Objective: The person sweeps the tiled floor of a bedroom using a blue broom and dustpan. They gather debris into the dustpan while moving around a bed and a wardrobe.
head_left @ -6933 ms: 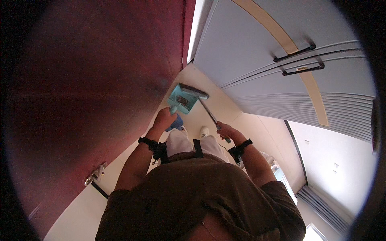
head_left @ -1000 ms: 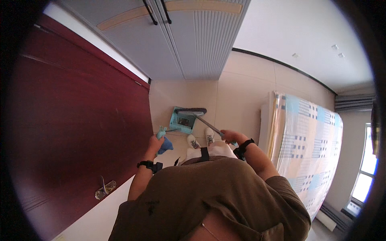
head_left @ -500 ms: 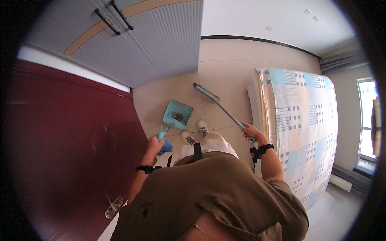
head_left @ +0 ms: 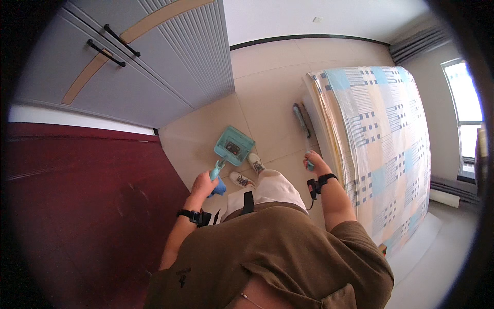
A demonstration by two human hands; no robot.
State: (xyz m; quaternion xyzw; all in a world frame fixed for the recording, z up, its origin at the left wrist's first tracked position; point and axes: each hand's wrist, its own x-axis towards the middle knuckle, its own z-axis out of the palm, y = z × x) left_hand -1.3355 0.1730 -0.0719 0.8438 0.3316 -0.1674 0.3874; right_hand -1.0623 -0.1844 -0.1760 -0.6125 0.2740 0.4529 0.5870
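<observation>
My left hand [head_left: 204, 184] is closed around the light-blue handle of a long-handled dustpan [head_left: 246, 139], whose pan rests on the floor in front of my shoes. A dark patch shows inside the pan. Something blue and soft-looking [head_left: 219, 188] sits against the same hand; whether I grip it is unclear. In my right hand [head_left: 320, 164] is the handle of a broom [head_left: 299, 114]. Its narrow head is on the floor close beside the bed, and the shaft is faint from blur.
On the right stands a bed with a patterned, plastic-covered mattress [head_left: 383, 134]. A grey wardrobe [head_left: 185, 62] with black handles is at the far left, and a dark-red door [head_left: 82, 201] nearer left. Beige floor tiles [head_left: 267, 77] run to the back wall.
The broom head has swung right, from the middle of the floor to the side of the bed. My left hand still holds the dustpan. The whole view has shifted and turned somewhat.
</observation>
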